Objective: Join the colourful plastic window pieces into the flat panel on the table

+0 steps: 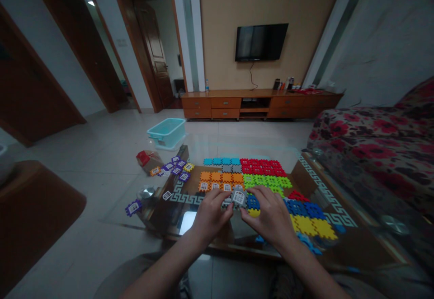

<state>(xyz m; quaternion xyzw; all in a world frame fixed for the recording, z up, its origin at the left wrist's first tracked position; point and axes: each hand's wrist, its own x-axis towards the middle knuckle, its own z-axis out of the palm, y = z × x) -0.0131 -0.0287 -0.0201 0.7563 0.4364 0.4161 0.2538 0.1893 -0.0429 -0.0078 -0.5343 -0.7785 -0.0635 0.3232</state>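
Note:
My left hand (210, 215) and my right hand (271, 215) meet over the near edge of a glass coffee table (210, 147). Both pinch a grey interlocking tile with a white window (238, 198) held between their fingertips. A blue tile (253, 202) and a yellow piece (253, 212) sit under my right fingers. Beyond lies a flat patchwork of joined tiles: orange (220, 178), cyan (222, 161), red (262, 166), green (266, 181), with blue (301, 208) and yellow (312, 226) to the right.
Loose purple tiles (174, 167) and a red bag (147, 159) lie at the table's left. A teal plastic tub (167, 132) stands on the floor. A floral sofa (373, 145) runs along the right. A wooden TV cabinet (257, 105) lines the far wall.

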